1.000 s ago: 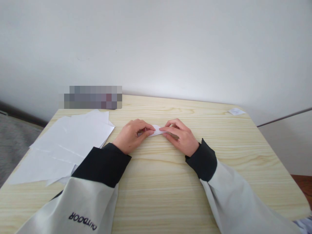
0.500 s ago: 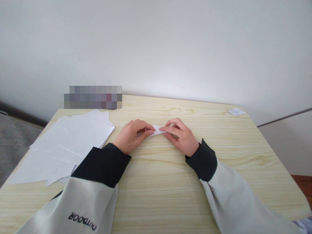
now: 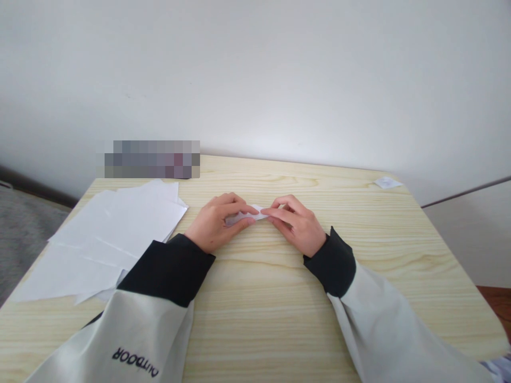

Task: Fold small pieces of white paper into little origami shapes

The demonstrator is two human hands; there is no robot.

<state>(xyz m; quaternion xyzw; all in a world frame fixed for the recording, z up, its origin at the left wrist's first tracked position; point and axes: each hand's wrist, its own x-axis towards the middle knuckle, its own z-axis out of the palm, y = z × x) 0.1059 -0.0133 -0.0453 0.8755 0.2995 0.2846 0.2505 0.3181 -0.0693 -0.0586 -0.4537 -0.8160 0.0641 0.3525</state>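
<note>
A small piece of folded white paper point(image 3: 258, 215) is held between my two hands, just above or on the wooden table point(image 3: 259, 314). My left hand point(image 3: 219, 221) pinches it from the left, with index finger and thumb near its middle. From the right, my right hand point(image 3: 296, 223) grips its other end between thumb and fingers. The fingertips of both hands almost meet. My fingers cover much of the paper, so its full shape is hidden.
Loose white sheets point(image 3: 104, 234) lie overlapping on the left of the table. Behind them stands a pixelated object point(image 3: 151, 160). A small folded white paper piece point(image 3: 387, 183) rests at the far right corner. A pale wall point(image 3: 279, 80) rises behind the table.
The left index finger and thumb have slid slightly right along the folded paper, closer to the right fingertips. My right hand has stayed nearly still.
</note>
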